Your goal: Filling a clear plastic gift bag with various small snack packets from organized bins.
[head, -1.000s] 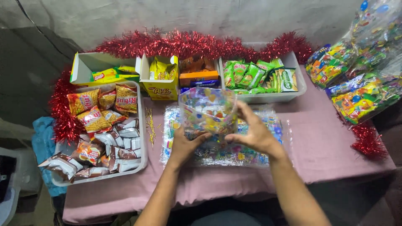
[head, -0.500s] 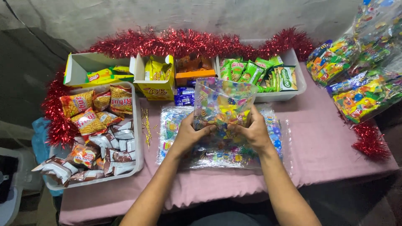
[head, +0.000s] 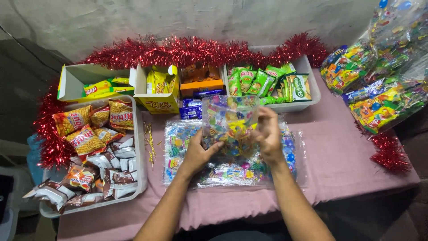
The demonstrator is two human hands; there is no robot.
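Hands first: the left hand [head: 196, 154] and right hand [head: 267, 136] each grip a side of a clear printed plastic bag [head: 229, 120], held upright with its mouth spread above the stack of flat matching bags [head: 223, 172] on the pink-clothed table [head: 339, 147]. The step looks like opening a bag, and filling it would call for one hand freed. Around lie a white tray of crinkly snack packets [head: 89, 147], yellow boxes [head: 156, 89], green packets [head: 263, 82] and red tinsel [head: 196, 51].

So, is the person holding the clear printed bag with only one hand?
No, both the left hand and the right hand grip the clear printed bag.
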